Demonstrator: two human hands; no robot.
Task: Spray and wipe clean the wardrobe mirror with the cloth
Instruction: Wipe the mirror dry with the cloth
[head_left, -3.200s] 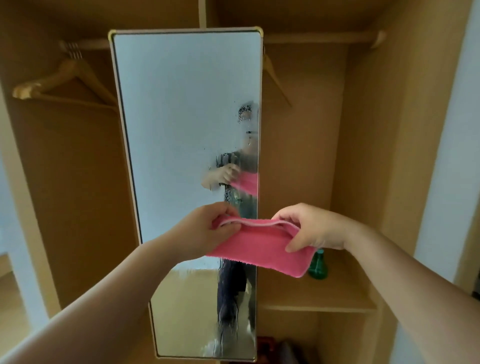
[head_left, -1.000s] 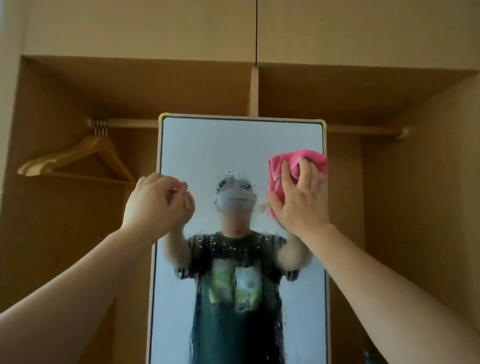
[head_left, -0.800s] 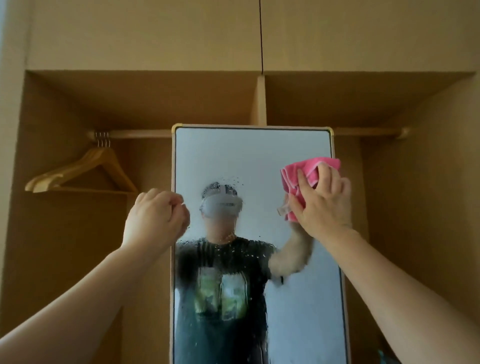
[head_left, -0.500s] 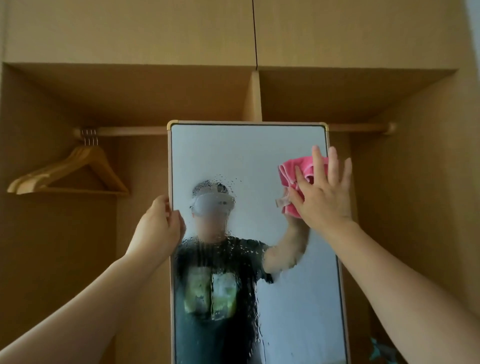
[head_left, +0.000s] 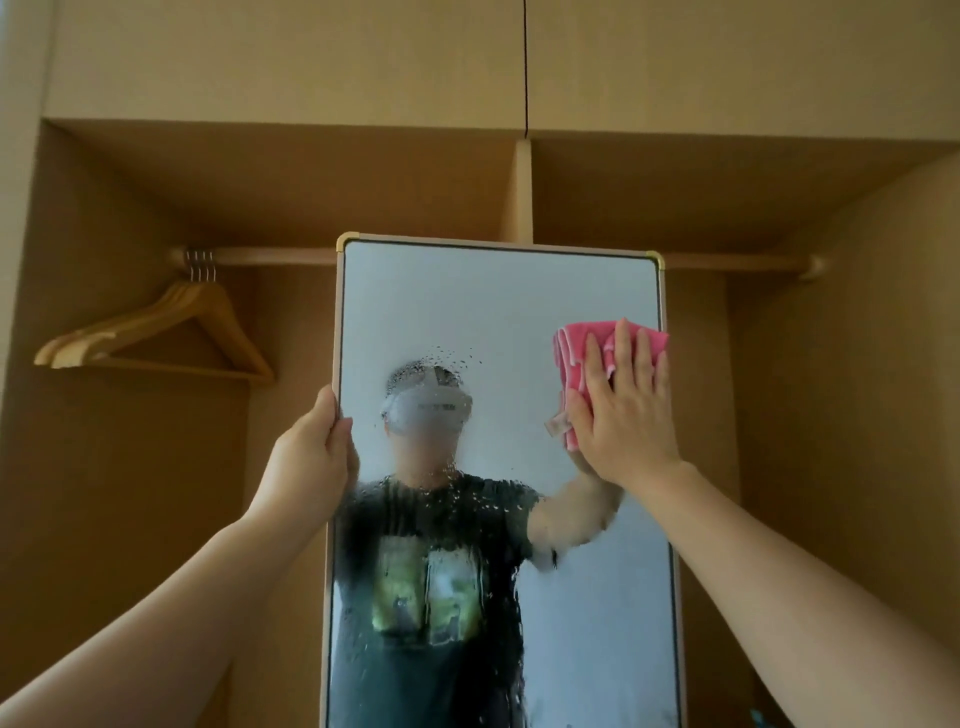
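Note:
A tall gold-framed mirror (head_left: 498, 312) stands upright in the open wardrobe, its lower and middle glass speckled with spray droplets. My right hand (head_left: 626, 410) presses a folded pink cloth (head_left: 571, 353) flat against the glass near the right edge, fingers straight. My left hand (head_left: 314, 457) grips the mirror's left edge, thumb on the front and fingers behind the frame. The glass reflects a person wearing a headset.
Wooden hangers (head_left: 156, 332) hang from the rail (head_left: 260, 255) at the upper left. The rail continues at the right behind the mirror. The wardrobe side wall (head_left: 857, 415) stands close on the right, and closed upper doors (head_left: 519, 62) are above.
My left hand went from a loose fist in front of the glass to gripping the left edge. My right hand with the cloth slid to the right edge and flattened.

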